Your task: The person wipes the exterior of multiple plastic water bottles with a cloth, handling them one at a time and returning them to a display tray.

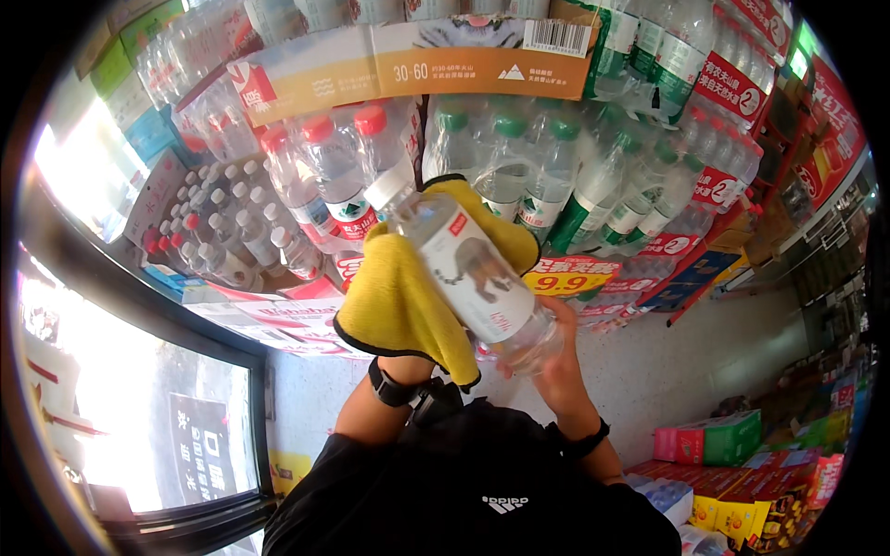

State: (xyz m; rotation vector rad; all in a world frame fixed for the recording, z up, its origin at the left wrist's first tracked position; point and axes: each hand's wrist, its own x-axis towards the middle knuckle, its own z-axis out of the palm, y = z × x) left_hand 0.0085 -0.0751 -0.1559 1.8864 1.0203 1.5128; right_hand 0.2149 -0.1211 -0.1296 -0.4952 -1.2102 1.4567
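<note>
A large clear water bottle (482,278) with a white cap and a white label tilts in front of me, cap toward the upper left. My right hand (553,357) grips it near the base. Around its upper part lies a yellow cloth (400,292) with black edging, showing on both sides of the bottle. The cloth covers my left hand, so its fingers are hidden; only the wrist with a black band (394,385) comes out below. Cloth and bottle are held up in the air, the cloth against the bottle's side.
Beyond my hands stand packs of red-capped bottles (320,171) and green-capped bottles (508,162), under an open carton (482,69). Small white-capped bottles (232,222) fill a box at left. A glass door (167,371) is lower left; boxed goods (709,440) lie lower right.
</note>
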